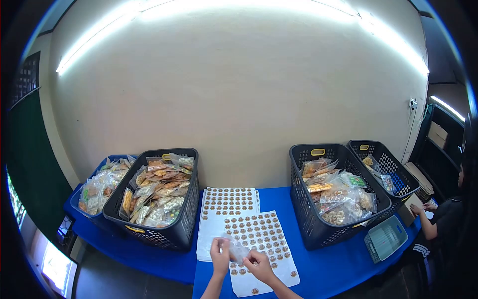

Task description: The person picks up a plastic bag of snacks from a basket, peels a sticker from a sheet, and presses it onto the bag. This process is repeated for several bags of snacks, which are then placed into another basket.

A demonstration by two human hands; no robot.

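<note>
Over the table's front middle, a small clear plastic packet [239, 252] spans the space between my two hands; its contents are too blurred to name. My left hand [220, 255] pinches its left side. The fingers of my right hand [260, 265] are closed at its right edge. Directly beneath lies a white sheet of round brown stickers [279, 249], with gaps among the stickers toward its lower part. Another sticker sheet [211, 231] lies partly under it, on the left and farther back.
A dark basket [191, 209] and a blue basket [74, 199] of snack packets stand left. Right are two dark baskets [311, 229] [411, 184] with packets and a grey-green tray [369, 244]. A person [443, 219] at far right handles cardboard. Blue cloth [318, 269] covers the table.
</note>
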